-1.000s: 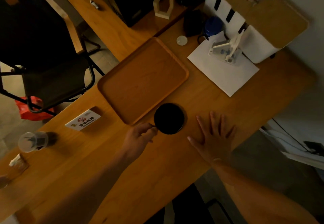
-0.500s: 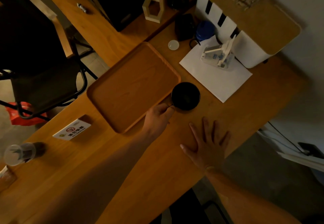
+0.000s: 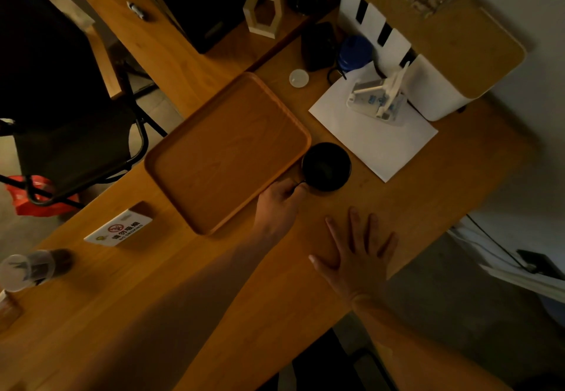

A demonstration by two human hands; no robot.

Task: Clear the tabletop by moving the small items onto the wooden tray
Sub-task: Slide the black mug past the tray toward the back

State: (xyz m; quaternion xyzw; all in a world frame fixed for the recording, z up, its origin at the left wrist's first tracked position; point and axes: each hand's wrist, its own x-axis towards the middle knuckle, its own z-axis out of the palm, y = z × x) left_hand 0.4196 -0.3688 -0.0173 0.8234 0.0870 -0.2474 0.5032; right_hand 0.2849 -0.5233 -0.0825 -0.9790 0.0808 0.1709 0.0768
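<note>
Nearest, the right hand [image 3: 360, 256] lies flat on the smooth wooden desk [image 3: 214, 292], fingers straight and spread wide, holding nothing. Just beyond it at about 10 o'clock, the left hand [image 3: 279, 199] has its fingers curled around the handle of a round black cup [image 3: 326, 166], gripping it. The cup sits just beside the wooden tray [image 3: 226, 152], at the tray's 3 o'clock corner and outside its raised rim; whether it rests on the desk or is lifted I cannot tell. The tray is a rounded rectangle with visible grain. At 9 o'clock of the hands stands a white no-smoking sign [image 3: 120, 229], and farther that way a clear plastic cup [image 3: 26, 269]. Toward 1 o'clock a white paper sheet [image 3: 373, 142] carries a white plastic stand [image 3: 379, 100]. A small translucent round lid [image 3: 299, 78] lies beyond the tray, and a white box [image 3: 428, 54] with a wooden top stands farthest.
</note>
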